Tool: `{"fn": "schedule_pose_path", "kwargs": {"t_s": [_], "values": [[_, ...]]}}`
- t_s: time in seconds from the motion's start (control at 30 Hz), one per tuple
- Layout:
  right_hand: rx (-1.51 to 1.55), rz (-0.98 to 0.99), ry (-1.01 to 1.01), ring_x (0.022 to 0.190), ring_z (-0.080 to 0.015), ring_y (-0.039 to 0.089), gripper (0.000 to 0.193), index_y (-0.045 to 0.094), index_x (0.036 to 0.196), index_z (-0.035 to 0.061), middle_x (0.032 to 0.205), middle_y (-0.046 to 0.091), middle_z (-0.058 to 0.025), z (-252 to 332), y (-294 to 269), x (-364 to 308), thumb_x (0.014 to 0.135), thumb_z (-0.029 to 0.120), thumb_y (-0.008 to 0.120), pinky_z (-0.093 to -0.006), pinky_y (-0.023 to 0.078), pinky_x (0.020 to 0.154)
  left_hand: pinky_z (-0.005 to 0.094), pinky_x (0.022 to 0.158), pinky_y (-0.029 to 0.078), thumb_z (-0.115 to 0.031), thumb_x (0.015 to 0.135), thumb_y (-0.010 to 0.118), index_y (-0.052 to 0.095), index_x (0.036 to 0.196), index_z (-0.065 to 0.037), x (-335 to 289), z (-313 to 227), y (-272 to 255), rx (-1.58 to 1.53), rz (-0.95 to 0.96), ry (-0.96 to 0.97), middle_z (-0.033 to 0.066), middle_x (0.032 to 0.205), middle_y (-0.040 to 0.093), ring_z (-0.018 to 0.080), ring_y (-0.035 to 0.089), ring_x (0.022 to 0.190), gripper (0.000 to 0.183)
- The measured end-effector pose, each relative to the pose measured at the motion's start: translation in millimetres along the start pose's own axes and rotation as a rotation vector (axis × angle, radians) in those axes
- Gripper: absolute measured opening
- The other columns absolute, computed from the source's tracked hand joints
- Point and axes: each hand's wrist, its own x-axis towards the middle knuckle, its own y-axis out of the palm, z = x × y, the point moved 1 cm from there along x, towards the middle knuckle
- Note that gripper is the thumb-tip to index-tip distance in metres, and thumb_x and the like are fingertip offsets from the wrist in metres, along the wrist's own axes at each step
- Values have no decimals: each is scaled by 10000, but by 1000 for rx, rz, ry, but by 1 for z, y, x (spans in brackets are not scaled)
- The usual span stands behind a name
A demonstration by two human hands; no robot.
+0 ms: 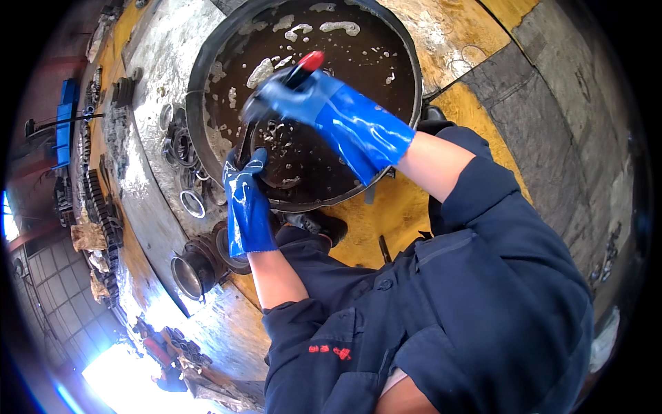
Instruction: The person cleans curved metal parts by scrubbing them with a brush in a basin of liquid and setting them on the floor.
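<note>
A wide round black basin (195, 127) holds dark brown liquid with patches of pale foam. Over it, my right hand (303, 100), in a blue rubber glove, is closed round a tool with a red-and-black handle (312, 61). Motion blurs the tool's dark head, which looks brush-like. My left hand (247, 200), gloved alike, is at the basin's near-left rim, fingers bent round a dark ring-shaped metal part (245, 143). Much of that part is hidden by the glove and the dark liquid. The tool's head is close above the part; whether they touch I cannot tell.
Several metal rings (192, 203) lie on the floor left of the basin. Dark cylindrical housings (193, 270) stand near my left forearm. Farther left are chain-like parts (94, 193) and a blue metal piece (67, 121). My shoe (318, 225) is beside the basin's near edge.
</note>
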Motion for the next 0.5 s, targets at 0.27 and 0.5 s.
{"fn": "schedule_pose_path", "kwargs": {"t_s": [0.27,0.5], "values": [[-174,-18,127,826,-201,745,369,767,979,57,848,770,-94,-18,4,13,1002,402,639,-361,578,766,323,846,544,-28,872,801,584,1425,37,2,4,-12,24,49,7,105,1113,732,217,687,939,598],[-543,-339,415,879,-356,763,495,782,998,24,908,780,-212,-76,-34,12,973,477,585,-449,586,851,315,799,547,-70,858,823,690,1261,11,-4,-3,-5,12,39,39,72,1015,744,176,690,865,431]]}}
